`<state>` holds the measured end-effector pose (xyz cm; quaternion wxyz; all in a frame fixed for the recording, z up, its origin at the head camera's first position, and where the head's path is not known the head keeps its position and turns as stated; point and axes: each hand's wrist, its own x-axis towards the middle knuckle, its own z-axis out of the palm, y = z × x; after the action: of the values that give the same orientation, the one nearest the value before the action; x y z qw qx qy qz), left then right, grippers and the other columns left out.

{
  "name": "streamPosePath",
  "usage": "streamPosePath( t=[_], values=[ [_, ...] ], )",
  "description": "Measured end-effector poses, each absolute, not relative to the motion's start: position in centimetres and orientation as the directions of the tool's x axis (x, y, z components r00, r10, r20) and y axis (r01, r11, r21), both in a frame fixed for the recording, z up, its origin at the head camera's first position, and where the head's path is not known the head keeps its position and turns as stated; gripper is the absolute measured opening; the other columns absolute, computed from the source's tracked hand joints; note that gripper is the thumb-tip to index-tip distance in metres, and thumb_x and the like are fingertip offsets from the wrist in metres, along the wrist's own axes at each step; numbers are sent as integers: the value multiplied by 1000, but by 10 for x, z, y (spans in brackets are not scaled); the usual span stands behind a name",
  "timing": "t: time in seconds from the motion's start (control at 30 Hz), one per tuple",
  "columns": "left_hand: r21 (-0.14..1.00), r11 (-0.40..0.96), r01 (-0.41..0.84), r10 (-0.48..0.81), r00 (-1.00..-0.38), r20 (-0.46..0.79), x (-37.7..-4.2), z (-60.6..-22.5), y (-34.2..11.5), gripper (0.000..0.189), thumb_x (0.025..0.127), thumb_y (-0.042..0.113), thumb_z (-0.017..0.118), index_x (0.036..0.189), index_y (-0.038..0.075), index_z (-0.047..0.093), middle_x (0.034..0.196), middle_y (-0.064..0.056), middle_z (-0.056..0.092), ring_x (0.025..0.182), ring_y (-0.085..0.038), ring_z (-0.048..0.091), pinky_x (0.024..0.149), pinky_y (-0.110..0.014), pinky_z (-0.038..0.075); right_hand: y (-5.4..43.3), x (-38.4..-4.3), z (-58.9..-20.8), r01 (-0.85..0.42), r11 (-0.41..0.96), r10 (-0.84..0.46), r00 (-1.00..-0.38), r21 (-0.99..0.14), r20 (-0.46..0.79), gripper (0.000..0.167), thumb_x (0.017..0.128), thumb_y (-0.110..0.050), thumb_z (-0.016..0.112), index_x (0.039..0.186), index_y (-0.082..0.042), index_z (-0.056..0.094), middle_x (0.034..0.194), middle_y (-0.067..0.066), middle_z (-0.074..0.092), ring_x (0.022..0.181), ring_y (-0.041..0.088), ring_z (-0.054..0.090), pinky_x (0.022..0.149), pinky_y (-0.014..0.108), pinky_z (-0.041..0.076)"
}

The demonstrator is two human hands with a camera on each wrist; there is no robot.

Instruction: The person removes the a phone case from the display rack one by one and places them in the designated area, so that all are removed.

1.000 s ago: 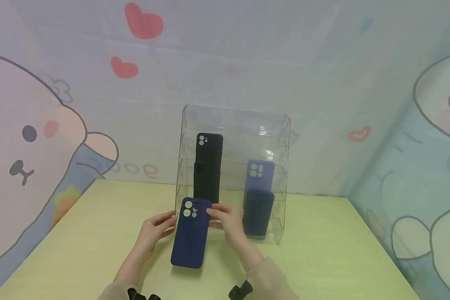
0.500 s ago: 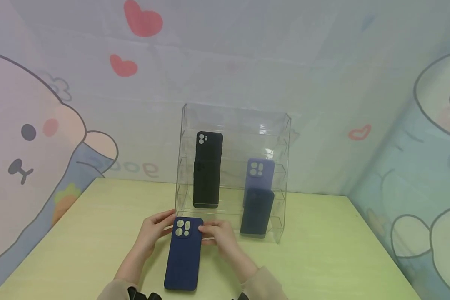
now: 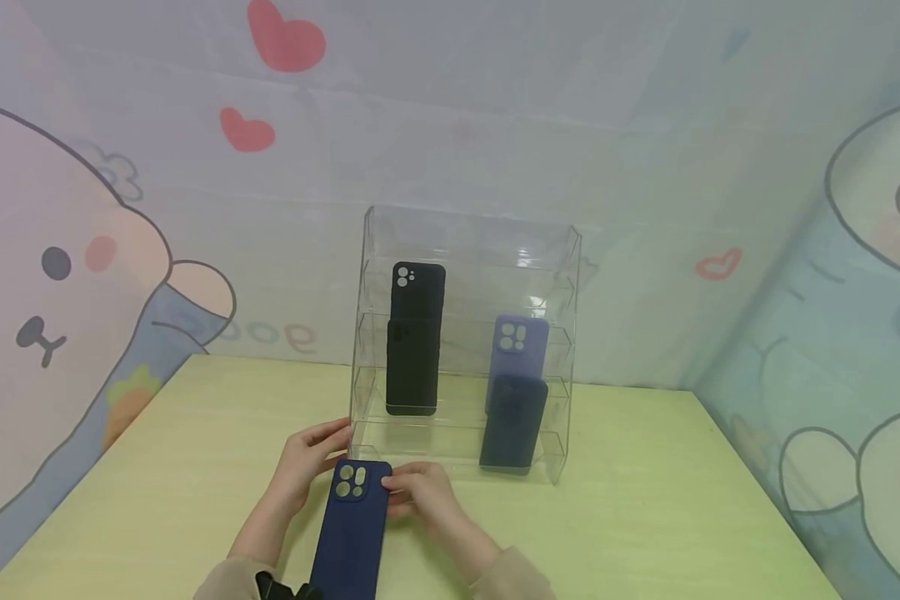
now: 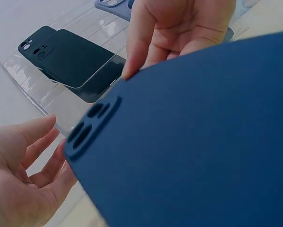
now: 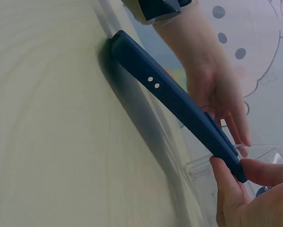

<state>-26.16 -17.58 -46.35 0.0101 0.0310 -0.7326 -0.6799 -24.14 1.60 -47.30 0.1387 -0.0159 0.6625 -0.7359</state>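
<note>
We count four cases standing in the clear rack [image 3: 461, 392] and one, the blue case [image 3: 351, 537], outside it. On the left side of the rack, the far black case [image 3: 420, 296] stands behind the near black case [image 3: 412, 371]; on the right side, the purple case [image 3: 530, 358] stands behind the dark case [image 3: 516, 429]. We judge these four positions settled, as no hand touches them. The blue case is the item in work. It is held just beside the near left corner of the rack, back face up, camera holes toward the far end, at a slope over the counter [image 3: 630, 500]; we cannot confirm whether its near end touches the surface. The grip of the right hand [image 3: 426, 493] pinches the far right corner of this case, thumb on the upper face, fingers beneath. The left hand [image 3: 307, 460] has its fingertips at the left near edge of the rack; we cannot tell whether that grip pinches the edge or only touches it. In our judgement, the handling of this one case is unfinished: it is not released and occupies no tier of the rack.
</note>
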Motion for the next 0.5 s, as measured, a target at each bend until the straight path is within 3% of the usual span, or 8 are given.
streamPosePath(
  t=[0.27, 0.5],
  values=[
    [998, 53, -35, -61, -998, -32, -262, -463, -176, 49, 97, 23, 62, 136, -5, 53, 133, -21, 59, 111, -28, 65, 89, -28, 59, 9, -236, -475, 197, -84, -236, -956, -977, -172, 16, 84, 4, 63, 97, 10, 58, 68, 4, 62, 56, 10, 63, 56, 28, 62],
    [999, 39, -37, -58, -998, -35, -263, -465, -177, 49, 97, 23, 63, 137, -5, 53, 132, -21, 60, 112, -28, 65, 87, -26, 60, 3, -237, -478, 199, -5, -212, -958, -980, -194, 14, 84, 5, 64, 96, 10, 58, 69, 6, 62, 56, 11, 62, 58, 32, 63]
  ],
)
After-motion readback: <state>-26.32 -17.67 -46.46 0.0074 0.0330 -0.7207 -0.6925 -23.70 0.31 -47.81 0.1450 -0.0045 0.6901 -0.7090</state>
